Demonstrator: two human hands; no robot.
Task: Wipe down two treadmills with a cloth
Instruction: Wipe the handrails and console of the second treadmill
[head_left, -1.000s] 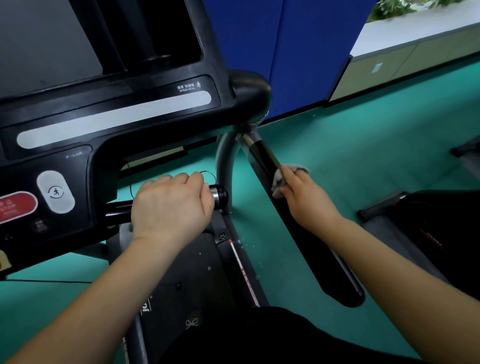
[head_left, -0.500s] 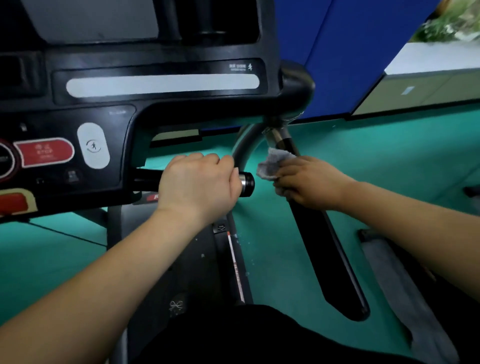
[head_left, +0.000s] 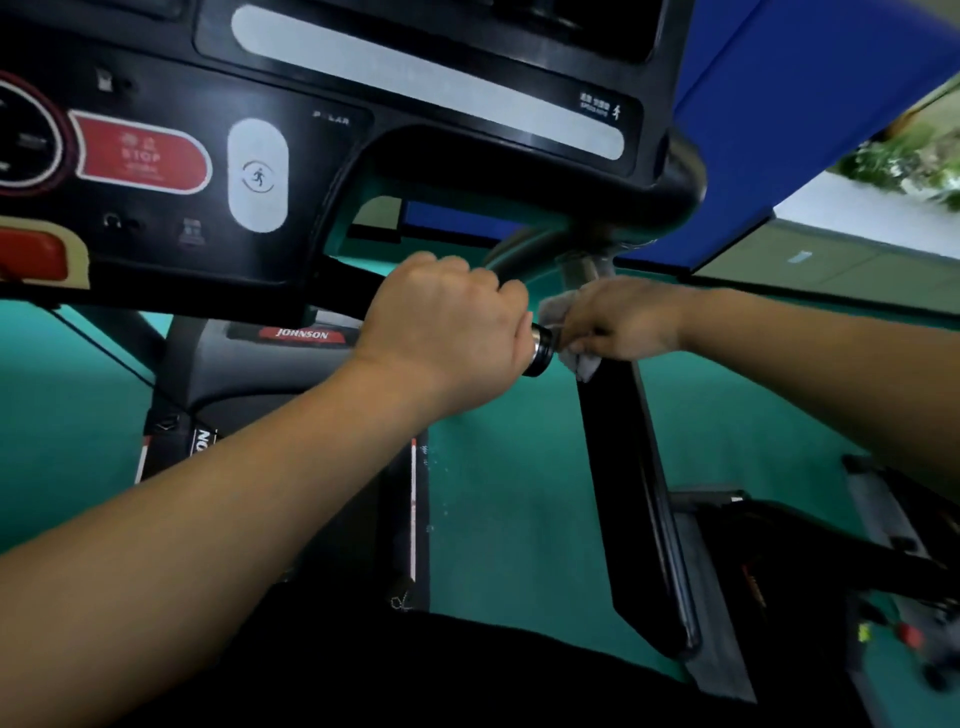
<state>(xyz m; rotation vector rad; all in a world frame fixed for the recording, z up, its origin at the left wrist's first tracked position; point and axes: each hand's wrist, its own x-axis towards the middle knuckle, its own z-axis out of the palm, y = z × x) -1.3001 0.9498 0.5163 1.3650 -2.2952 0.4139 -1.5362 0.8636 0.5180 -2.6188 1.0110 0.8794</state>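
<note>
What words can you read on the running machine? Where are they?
"STOP": red button on the console; smaller print around it is blurred.
"JOHNSON": red badge below the console.
"P LAR": partly readable, console.
"NO": cut-off letters on the deck.
Speed strip label: too small.

Both hands (head_left: 447, 317) (head_left: 618, 317) fisted, forearms extended forward.

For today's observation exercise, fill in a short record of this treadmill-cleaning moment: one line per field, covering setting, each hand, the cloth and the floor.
setting: treadmill console, red stop button
left hand: closed round the front grip bar
right hand: pressing the cloth to the top of the side handrail
cloth: grey, bunched
floor: green
</note>
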